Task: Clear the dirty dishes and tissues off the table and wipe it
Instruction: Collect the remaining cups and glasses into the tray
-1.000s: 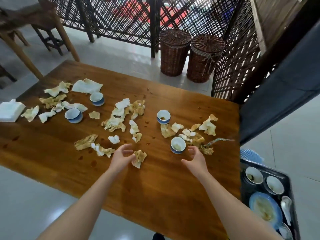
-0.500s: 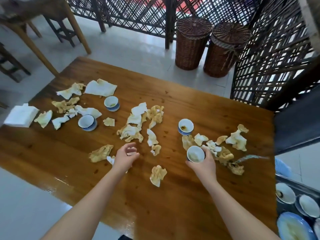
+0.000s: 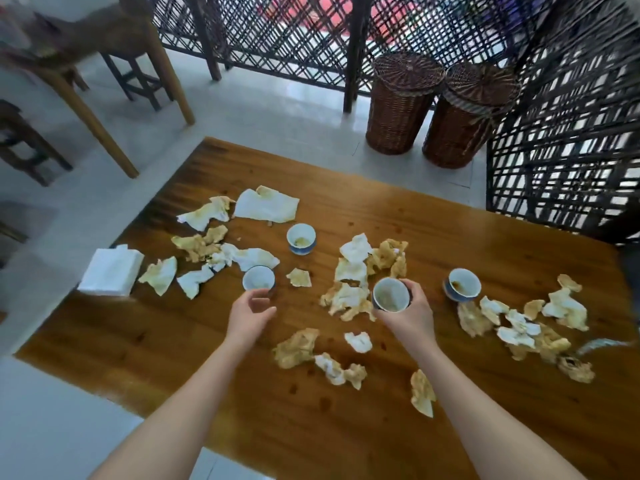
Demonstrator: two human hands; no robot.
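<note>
clasping one cup (image 3: 390,295) in right grip (image 3: 414,317); left grip (image 3: 251,315) slack, holding nothing, near another cup (image 3: 258,278).

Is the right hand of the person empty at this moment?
No, the right hand grips a small blue-and-white cup by its side.

With the cup (image 3: 390,294) in the right hand (image 3: 412,317) as dial centre, a second cup (image 3: 462,285) stands on the table (image 3: 450,237) at 3 o'clock, a third cup (image 3: 301,238) at 10, and a fourth cup (image 3: 258,278) at 9, just beyond the left hand (image 3: 251,313). Tissues (image 3: 266,205) lie scattered on the table all round them, and a napkin stack (image 3: 110,270) sits at the table's edge, far out at 9. Two baskets (image 3: 401,105) stand side by side on the floor behind the table at 12 to 1, a chair (image 3: 104,39) at 10.
</note>
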